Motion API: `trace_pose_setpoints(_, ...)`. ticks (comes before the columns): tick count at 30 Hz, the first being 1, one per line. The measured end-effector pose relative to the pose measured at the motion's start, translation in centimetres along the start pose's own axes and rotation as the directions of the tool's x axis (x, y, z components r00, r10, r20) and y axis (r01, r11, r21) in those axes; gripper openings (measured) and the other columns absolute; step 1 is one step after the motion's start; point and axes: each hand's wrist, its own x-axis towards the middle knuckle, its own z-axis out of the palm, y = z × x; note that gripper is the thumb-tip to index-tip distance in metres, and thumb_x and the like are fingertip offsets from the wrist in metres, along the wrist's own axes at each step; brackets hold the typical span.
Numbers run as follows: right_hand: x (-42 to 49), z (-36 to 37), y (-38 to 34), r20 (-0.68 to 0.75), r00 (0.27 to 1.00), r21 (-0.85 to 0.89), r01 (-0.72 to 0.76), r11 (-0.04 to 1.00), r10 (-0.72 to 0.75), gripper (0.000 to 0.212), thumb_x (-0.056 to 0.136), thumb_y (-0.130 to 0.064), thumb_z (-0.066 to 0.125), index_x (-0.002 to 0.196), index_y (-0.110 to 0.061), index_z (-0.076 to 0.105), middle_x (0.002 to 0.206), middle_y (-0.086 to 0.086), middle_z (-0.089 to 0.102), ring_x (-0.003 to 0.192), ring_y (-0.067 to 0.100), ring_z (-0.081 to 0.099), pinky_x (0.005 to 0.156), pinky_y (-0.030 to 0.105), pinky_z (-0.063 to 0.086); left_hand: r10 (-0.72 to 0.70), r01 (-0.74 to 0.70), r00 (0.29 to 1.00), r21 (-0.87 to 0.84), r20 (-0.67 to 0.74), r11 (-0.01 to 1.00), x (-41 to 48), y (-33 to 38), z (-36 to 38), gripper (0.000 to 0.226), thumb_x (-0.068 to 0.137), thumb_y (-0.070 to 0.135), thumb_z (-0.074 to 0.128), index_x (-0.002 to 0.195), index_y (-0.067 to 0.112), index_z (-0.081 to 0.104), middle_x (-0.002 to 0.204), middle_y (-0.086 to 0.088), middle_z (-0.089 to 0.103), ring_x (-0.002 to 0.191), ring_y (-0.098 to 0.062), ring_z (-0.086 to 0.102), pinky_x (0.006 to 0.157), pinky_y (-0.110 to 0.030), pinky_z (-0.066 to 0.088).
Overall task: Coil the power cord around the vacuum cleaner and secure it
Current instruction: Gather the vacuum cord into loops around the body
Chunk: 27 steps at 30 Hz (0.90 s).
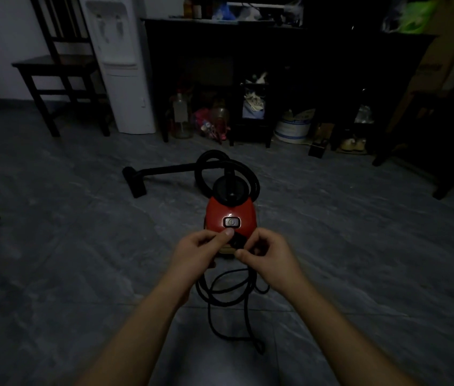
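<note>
A small red vacuum cleaner stands on the grey floor in the middle of the view, its black hose looping behind it to a floor nozzle at the left. The black power cord lies in loose loops on the floor just in front of the vacuum, under my wrists. My left hand and my right hand are close together at the vacuum's near end, fingers curled, each pinching the cord. The stretch of cord between them is dark and partly hidden.
A dark wooden chair and a white water dispenser stand at the back left. A dark cabinet with bottles, a bucket and shoes beneath it runs along the back wall. Open floor lies to both sides.
</note>
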Motion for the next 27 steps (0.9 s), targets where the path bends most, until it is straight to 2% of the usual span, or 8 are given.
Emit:
trace_pose_setpoints(5,-0.1,0.6,0.3,-0.005,1.0,-0.051,0.008,0.999,-0.008,0.023,0.071,-0.022,0.085,0.072,-0.017,0.063,0.071,-0.003,0.064,0.062,0.002,0.056,0.059,0.019,0.046,0.008,-0.007,0.999,0.032,-0.044,0.999,0.2,-0.3,-0.2,0.026,0.081,0.043,0.074,0.086,0.017,0.076,0.063,0.014,0.069,0.058,0.005,0.061,0.063,-0.021,0.05)
trace_pose_setpoints(8,-0.1,0.6,0.0,-0.023,1.0,-0.03,-0.005,1.0,0.005,0.024,0.071,-0.021,0.085,0.072,-0.013,0.063,0.068,0.004,0.062,0.058,0.003,0.053,0.055,0.019,0.045,0.002,-0.002,0.999,0.003,-0.042,1.0,0.3,-0.2,-0.1,0.025,0.081,0.04,0.075,0.085,0.015,0.077,0.074,-0.001,0.075,0.059,-0.002,0.061,0.061,-0.02,0.05)
trace_pose_setpoints(11,0.0,0.3,-0.1,-0.058,0.998,0.066,-0.007,0.998,0.01,0.031,0.071,-0.016,0.085,0.074,-0.008,0.055,0.066,0.004,0.059,0.058,0.009,0.055,0.054,0.023,0.046,-0.025,0.022,0.999,-0.065,-0.039,0.998,0.4,0.1,0.1,0.02,0.083,0.035,0.073,0.086,0.016,0.078,0.081,-0.004,0.077,0.065,-0.007,0.063,0.064,-0.024,0.051)
trace_pose_setpoints(14,0.0,-0.1,-0.6,-0.077,0.997,0.283,-0.003,0.959,0.026,0.025,0.08,-0.005,0.077,0.087,-0.005,0.053,0.072,0.0,0.067,0.065,0.007,0.067,0.062,0.019,0.053,-0.037,0.028,0.998,-0.172,-0.046,0.985,0.7,0.0,0.4,0.018,0.084,0.033,0.071,0.086,0.016,0.079,0.079,-0.002,0.076,0.064,-0.005,0.063,0.065,-0.026,0.048)
trace_pose_setpoints(18,0.1,-0.6,-0.8,-0.038,0.999,0.369,-0.017,0.929,0.034,0.02,0.093,-0.011,0.062,0.113,-0.008,0.063,0.092,0.009,0.074,0.083,0.007,0.073,0.071,0.016,0.055,-0.093,0.058,0.992,-0.351,-0.084,0.935,1.3,-0.1,0.0,0.021,0.086,0.031,0.069,0.086,0.013,0.079,0.085,-0.013,0.072,0.063,-0.011,0.058,0.062,-0.028,0.043)
trace_pose_setpoints(20,0.1,-0.7,-0.5,-0.034,0.999,0.334,-0.014,0.942,0.027,0.018,0.095,-0.016,0.059,0.111,-0.018,0.068,0.101,0.0,0.075,0.093,0.007,0.071,0.076,0.015,0.054,-0.115,0.062,0.989,-0.436,-0.096,0.898,1.5,0.0,-0.3,0.021,0.088,0.029,0.067,0.087,0.01,0.076,0.086,-0.016,0.07,0.061,-0.012,0.058,0.061,-0.028,0.043)
trace_pose_setpoints(23,0.1,-0.7,-0.3,-0.022,1.0,0.318,-0.008,0.948,0.016,0.016,0.095,-0.015,0.06,0.101,-0.024,0.072,0.092,-0.006,0.077,0.089,0.007,0.072,0.075,0.016,0.054,-0.135,0.082,0.989,-0.533,-0.061,0.842,1.2,0.0,-0.5,0.018,0.093,0.023,0.061,0.089,0.01,0.072,0.081,-0.01,0.07,0.062,-0.012,0.057,0.062,-0.027,0.044)
trace_pose_setpoints(27,0.4,-0.6,-0.1,-0.046,0.999,0.291,0.022,0.956,-0.009,0.021,0.093,-0.012,0.063,0.093,-0.03,0.074,0.086,-0.011,0.077,0.086,0.005,0.072,0.076,0.018,0.055,-0.148,0.113,0.988,-0.506,-0.03,0.855,1.6,-0.5,-0.8,0.025,0.093,0.021,0.057,0.104,0.002,0.069,0.085,-0.012,0.071,0.067,-0.014,0.064,0.066,-0.028,0.049)
